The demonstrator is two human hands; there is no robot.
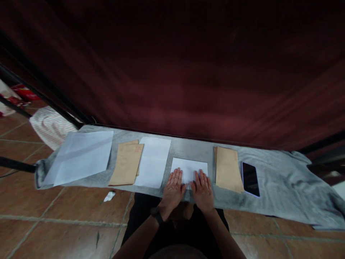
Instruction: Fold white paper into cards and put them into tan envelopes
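Observation:
A small white sheet of paper (190, 165), which looks folded, lies on the grey cloth-covered table in front of me. Flat on its left part rests my left hand (174, 187), fingers stretched out, with a dark band on the wrist. My right hand (202, 190) presses flat on the right part, fingers slightly spread. Neither hand grips anything. Left of the paper is a larger white sheet (154, 162), partly under a stack of brown envelopes (126, 163). To the right lies another stack of brown envelopes (228, 169).
A phone (250, 179) with a dark screen lies right of the envelopes. Large white sheets (83, 154) cover the table's left end. A dark red curtain (178, 90) hangs behind the table (280, 180). A crumpled white scrap (109, 196) is on the tiled floor.

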